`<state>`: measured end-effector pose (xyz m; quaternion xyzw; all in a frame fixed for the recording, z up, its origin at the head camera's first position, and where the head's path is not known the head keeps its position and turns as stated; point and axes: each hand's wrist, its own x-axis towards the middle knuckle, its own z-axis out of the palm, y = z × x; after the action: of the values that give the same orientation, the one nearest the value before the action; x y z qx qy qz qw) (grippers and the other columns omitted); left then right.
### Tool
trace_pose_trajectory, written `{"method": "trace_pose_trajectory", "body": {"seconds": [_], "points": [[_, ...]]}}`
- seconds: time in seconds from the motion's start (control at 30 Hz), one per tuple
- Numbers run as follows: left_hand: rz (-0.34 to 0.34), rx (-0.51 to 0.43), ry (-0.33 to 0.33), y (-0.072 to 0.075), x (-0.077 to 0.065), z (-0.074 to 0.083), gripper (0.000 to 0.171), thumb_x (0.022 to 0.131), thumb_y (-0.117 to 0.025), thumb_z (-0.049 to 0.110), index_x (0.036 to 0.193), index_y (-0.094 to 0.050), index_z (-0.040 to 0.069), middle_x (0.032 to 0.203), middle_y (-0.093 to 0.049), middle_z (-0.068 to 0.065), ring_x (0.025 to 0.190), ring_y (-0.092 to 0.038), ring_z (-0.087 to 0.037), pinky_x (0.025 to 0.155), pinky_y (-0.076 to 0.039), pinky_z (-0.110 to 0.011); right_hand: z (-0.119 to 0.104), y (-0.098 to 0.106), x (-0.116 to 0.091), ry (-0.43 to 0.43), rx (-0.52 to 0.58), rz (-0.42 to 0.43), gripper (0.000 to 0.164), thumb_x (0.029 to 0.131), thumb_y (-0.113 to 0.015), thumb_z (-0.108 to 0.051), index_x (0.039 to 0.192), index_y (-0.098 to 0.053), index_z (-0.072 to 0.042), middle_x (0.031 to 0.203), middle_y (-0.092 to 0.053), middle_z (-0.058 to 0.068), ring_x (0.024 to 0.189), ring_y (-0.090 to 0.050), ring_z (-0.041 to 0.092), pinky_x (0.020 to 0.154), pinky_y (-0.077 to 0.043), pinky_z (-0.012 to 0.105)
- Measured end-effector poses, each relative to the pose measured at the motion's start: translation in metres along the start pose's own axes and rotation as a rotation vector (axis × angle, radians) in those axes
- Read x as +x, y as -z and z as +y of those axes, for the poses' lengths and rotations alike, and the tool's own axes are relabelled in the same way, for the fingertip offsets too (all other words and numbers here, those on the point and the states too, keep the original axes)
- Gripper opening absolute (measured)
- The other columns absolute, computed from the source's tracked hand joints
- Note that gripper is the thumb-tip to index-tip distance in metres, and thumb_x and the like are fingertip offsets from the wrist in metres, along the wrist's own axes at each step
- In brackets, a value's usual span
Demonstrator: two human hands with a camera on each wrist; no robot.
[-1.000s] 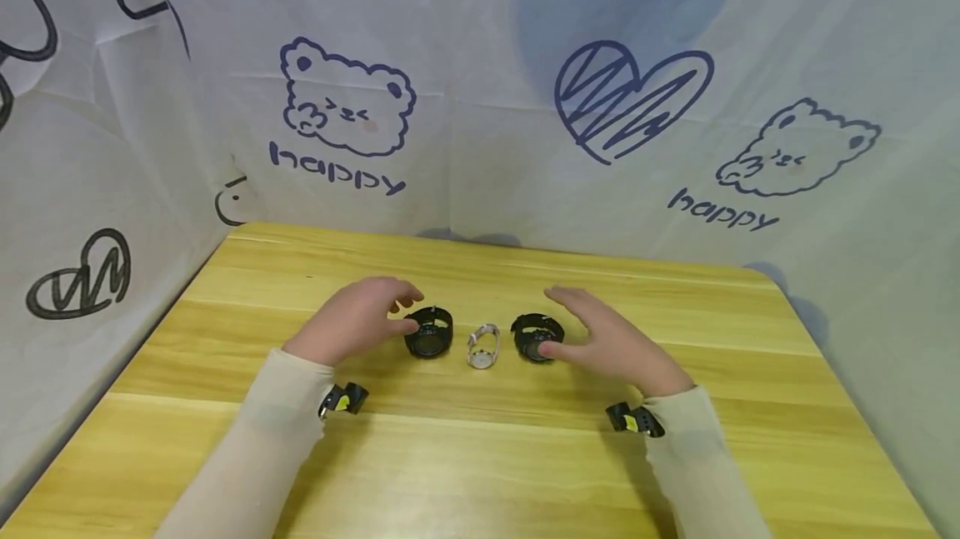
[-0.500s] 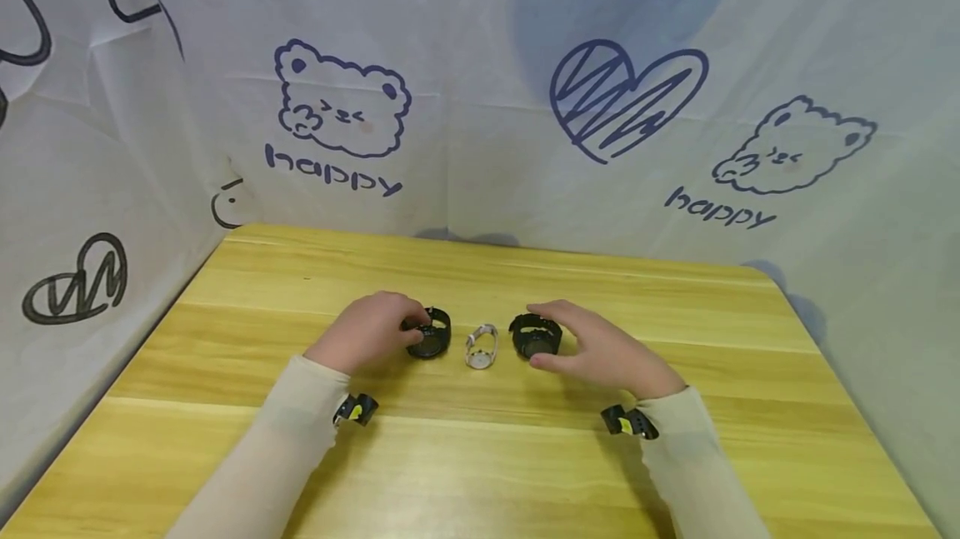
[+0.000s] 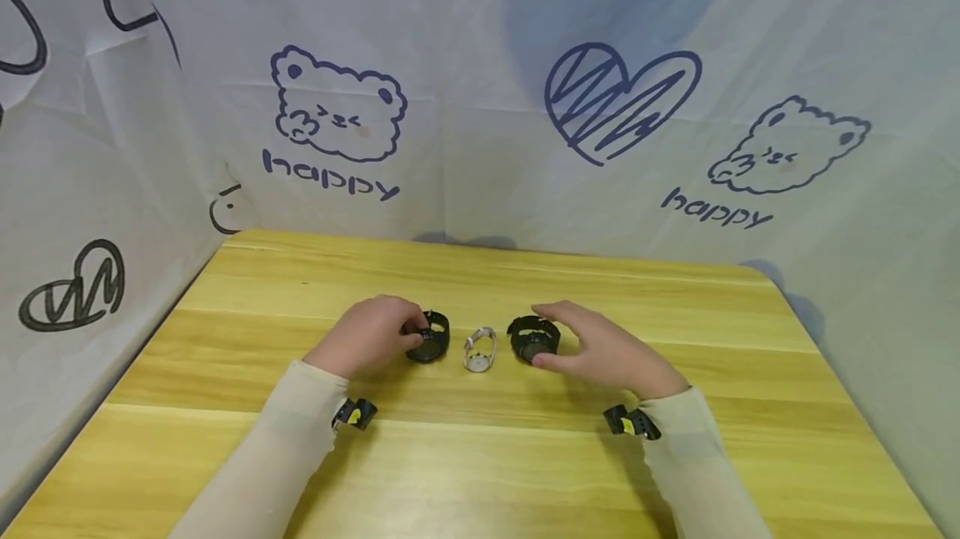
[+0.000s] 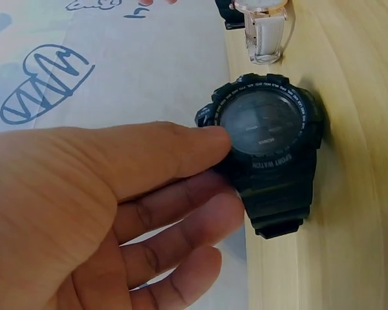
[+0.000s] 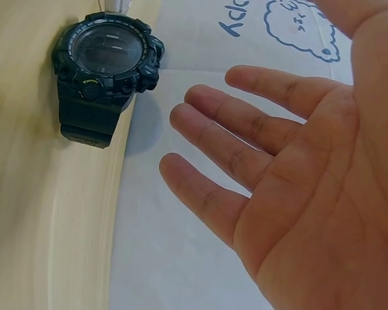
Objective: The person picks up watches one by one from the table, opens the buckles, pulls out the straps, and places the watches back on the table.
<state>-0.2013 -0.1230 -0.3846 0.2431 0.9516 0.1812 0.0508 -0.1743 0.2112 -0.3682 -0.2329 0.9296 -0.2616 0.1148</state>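
Nearest the viewer, two cream sleeves w/ small black-yellow wrist cams run up onto a yellow wood table [image 3: 225, 456]. Left hand [image 3: 367, 335] lies beside the left black watch [image 3: 429, 337]; index fingertip touches the bezel, other fingers loosely bent below it, not closed around it, so grip is loose, just contact. Right hand [image 3: 607, 347] is relaxed, fingers spread, palm clear in the wrist view; it sits just beside the right black watch [image 3: 534, 339], holding nothing; thumb tip looks near the case, contact can't be told. Btwn the two black watches stands a white-strap watch [image 3: 480, 349], apart from both. Behind the table hangs a white cloth [image 3: 480, 147] w/ bears, hearts & "happy".
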Motion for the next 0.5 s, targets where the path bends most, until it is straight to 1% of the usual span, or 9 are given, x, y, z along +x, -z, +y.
{"method": "trace_pose_trajectory", "body": {"seconds": [0.23, 0.4, 0.5], "points": [[0.016, 0.013, -0.030, 0.003, -0.003, 0.003, 0.017, 0.093, -0.078, 0.018, 0.108, -0.078, 0.012, 0.098, -0.074, 0.002, 0.086, -0.066, -0.013, 0.084, -0.057, -0.041, 0.002, 0.001, -0.001, 0.013, 0.008, 0.013, 0.078, 0.096, -0.073, -0.044, 0.159, -0.040, -0.013, 0.158, -0.046, 0.009, 0.143, -0.046, 0.032, 0.115, -0.039, 0.056], [0.071, -0.009, -0.040, 0.011, -0.007, 0.008, 0.018, 0.092, -0.077, 0.018, 0.109, -0.077, 0.012, 0.099, -0.074, 0.003, 0.086, -0.066, -0.012, 0.083, -0.057, -0.039, -0.001, 0.003, -0.003, 0.014, -0.005, 0.023, 0.078, 0.096, -0.074, -0.044, 0.159, -0.040, -0.013, 0.159, -0.045, 0.010, 0.143, -0.046, 0.033, 0.116, -0.038, 0.056], [0.105, -0.029, -0.051, 0.019, -0.010, 0.014, 0.019, 0.092, -0.076, 0.019, 0.111, -0.077, 0.013, 0.101, -0.075, 0.003, 0.082, -0.064, -0.010, 0.077, -0.056, -0.035, -0.004, 0.005, -0.005, 0.020, -0.028, 0.041, 0.078, 0.095, -0.074, -0.044, 0.158, -0.041, -0.013, 0.159, -0.045, 0.010, 0.143, -0.047, 0.033, 0.116, -0.038, 0.056]]}}
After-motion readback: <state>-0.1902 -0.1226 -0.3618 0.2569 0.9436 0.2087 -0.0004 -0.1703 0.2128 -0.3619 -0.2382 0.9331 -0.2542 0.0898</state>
